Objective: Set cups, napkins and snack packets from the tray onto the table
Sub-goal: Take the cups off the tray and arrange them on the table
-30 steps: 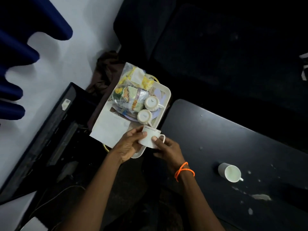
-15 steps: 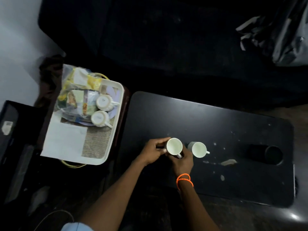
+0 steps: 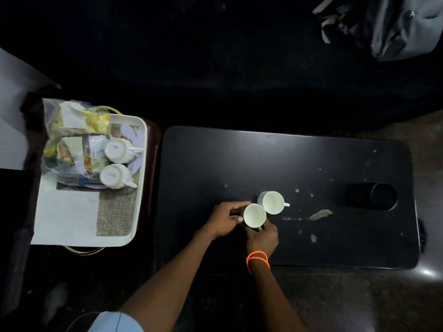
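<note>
Watching the feed here: compared with half a second back not much shifts, the held cup [image 3: 254,215] sits a touch closer to the second cup [image 3: 272,202] on the table [image 3: 287,164], rims now about touching, and both hands stay on it. The left hand [image 3: 225,220] pinches the cup's left side with thumb and fingertips, and the right hand [image 3: 262,238], the one with the orange bead bracelet [image 3: 257,258], grips it from the near side where the handle seems to be, though I can't tell exactly. Both cups stand mouth up and look empty. Over on the left the white tray [image 3: 141,130] holds two more cups upside down, one far [image 3: 116,149] and one nearer [image 3: 112,176], next to a clear bag of snack packets [image 3: 72,140] at its far end, plus a white napkin [image 3: 67,219] and a bit of burlap mat [image 3: 117,212] at the near end. The table is black with pale crumbs and smears on its right half and a round cup-holder recess [image 3: 382,196] far right. The room is dim, with a grey bag [image 3: 395,22] at the far right.
</note>
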A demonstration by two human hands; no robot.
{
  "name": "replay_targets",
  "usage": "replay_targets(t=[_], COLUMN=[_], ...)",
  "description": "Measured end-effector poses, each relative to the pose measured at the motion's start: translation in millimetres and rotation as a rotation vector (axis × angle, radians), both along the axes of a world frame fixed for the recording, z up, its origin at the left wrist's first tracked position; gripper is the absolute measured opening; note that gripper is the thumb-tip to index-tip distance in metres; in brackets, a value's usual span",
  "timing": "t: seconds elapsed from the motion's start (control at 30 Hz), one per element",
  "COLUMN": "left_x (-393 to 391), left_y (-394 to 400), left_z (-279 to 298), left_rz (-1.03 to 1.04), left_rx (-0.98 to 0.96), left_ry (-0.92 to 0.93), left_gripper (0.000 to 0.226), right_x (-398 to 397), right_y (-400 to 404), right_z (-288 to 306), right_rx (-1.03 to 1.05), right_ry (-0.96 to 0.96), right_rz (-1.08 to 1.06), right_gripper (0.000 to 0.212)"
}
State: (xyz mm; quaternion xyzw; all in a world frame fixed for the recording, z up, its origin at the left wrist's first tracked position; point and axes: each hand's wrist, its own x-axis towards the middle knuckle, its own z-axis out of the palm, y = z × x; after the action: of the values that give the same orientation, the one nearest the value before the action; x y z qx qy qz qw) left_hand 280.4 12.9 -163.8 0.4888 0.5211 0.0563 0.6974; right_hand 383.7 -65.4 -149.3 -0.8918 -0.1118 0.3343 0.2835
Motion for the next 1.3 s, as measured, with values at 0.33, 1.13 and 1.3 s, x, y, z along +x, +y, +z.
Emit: replay_targets(t=[0.33, 1.13, 1.3], left_x=[-22, -268, -279], left_y=[1, 101, 80], left_z=[4, 68, 69], left_rz=[0.170, 1.223, 1.270], left_rx=[-0.050, -0.148, -0.391], left_ry=[0.046, 0.340, -0.234], left_gripper=[0.058, 0.052, 0.036], right_x=[3, -248, -230], right_y=[-23, 164, 165], right_z=[9, 57, 65], right_rx=[-0.570, 0.147, 0.247], right_ry=[0.082, 0.250, 0.473], right_rz=[-0.146, 0.990, 0.727], right_gripper=[0.088, 0.065, 0.027])
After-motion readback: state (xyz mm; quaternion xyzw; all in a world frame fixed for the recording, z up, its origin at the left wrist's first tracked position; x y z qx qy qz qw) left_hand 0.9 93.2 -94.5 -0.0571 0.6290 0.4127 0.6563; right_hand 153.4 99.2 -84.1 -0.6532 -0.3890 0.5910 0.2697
